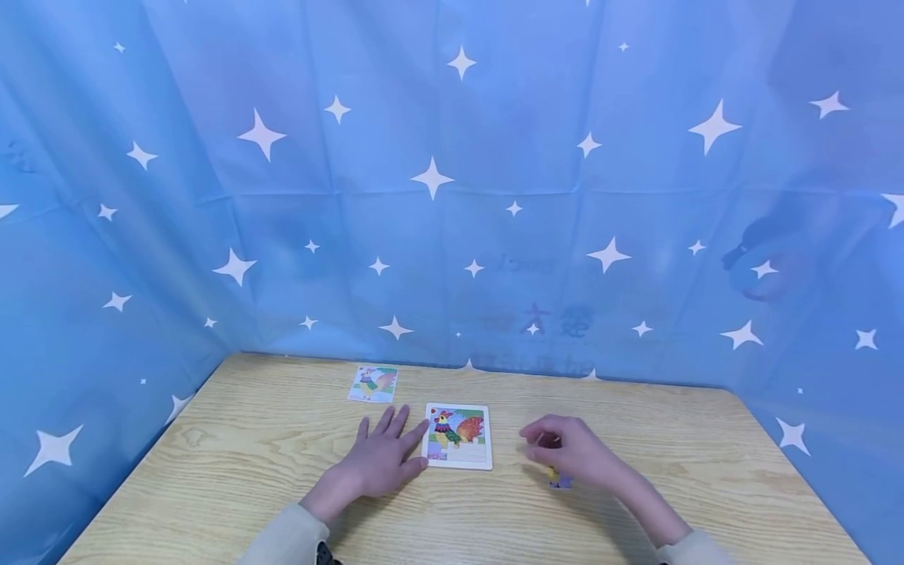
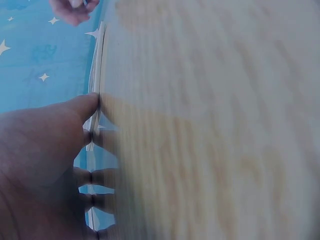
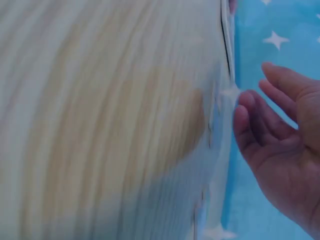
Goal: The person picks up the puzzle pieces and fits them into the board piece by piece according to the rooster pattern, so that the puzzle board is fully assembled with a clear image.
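Observation:
A rooster jigsaw puzzle [image 1: 468, 430] in a white-rimmed square tray lies on the table, its lower right part showing bare pale backing. My left hand [image 1: 381, 459] lies with fingers spread, thumb and index finger touching the tray's left edge. In the left wrist view, the left hand [image 2: 45, 150] is seen low along the tabletop. To the right of the tray my right hand [image 1: 574, 451] hovers with loosely bent fingers. The right wrist view shows a gap between thumb and fingers of the right hand [image 3: 285, 130], with no piece visible. Yellow and purple puzzle pieces [image 1: 561, 479] lie partly hidden beneath it.
A picture card [image 1: 374, 384] of the same rooster lies behind the left hand. The wood-grain table [image 1: 268, 439] reaches back to a blue curtain [image 1: 494, 220] with white stars, which also hangs along both sides.

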### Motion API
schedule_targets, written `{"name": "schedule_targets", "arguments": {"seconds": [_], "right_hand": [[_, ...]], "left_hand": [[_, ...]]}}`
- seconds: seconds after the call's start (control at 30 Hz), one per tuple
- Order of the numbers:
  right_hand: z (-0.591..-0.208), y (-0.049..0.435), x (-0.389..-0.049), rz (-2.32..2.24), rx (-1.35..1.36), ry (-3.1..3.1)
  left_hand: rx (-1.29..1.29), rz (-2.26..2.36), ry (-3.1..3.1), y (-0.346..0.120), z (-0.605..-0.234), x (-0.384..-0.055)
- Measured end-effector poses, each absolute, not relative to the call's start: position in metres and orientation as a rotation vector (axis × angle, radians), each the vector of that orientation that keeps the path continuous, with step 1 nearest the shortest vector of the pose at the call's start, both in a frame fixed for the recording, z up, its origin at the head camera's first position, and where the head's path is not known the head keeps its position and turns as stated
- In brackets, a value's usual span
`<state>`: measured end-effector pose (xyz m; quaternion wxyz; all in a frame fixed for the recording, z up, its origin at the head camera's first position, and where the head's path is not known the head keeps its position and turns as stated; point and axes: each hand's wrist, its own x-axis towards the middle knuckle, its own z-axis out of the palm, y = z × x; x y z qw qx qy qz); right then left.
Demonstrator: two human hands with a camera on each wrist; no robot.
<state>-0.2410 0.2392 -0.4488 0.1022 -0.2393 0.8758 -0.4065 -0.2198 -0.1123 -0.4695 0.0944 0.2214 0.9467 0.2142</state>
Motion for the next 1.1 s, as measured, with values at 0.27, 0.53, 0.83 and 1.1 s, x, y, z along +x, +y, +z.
{"name": "schedule_targets", "arguments": {"seconds": [0.27, 0.53, 0.83, 1.1], "right_hand": [[-0.45, 0.279, -0.232, -1.192, -0.685, 2.586], [-0.454, 0.296, -0.224, -1.228, -0.596, 2.558], [-0.459, 0.291, -0.222, -1.219, -0.582, 2.548], [-0.463, 0.287, -0.221, -1.243, -0.684, 2.548]], "left_hand": [[0.683, 0.626, 2.817, -0.114, -0.474, -0.221], [0.665, 0.626, 2.807, -0.112, -0.467, -0.218], [0.671, 0.629, 2.811, -0.113, -0.468, -0.218], [0.684, 0.651, 2.818, -0.115, -0.476, -0.223]]}}
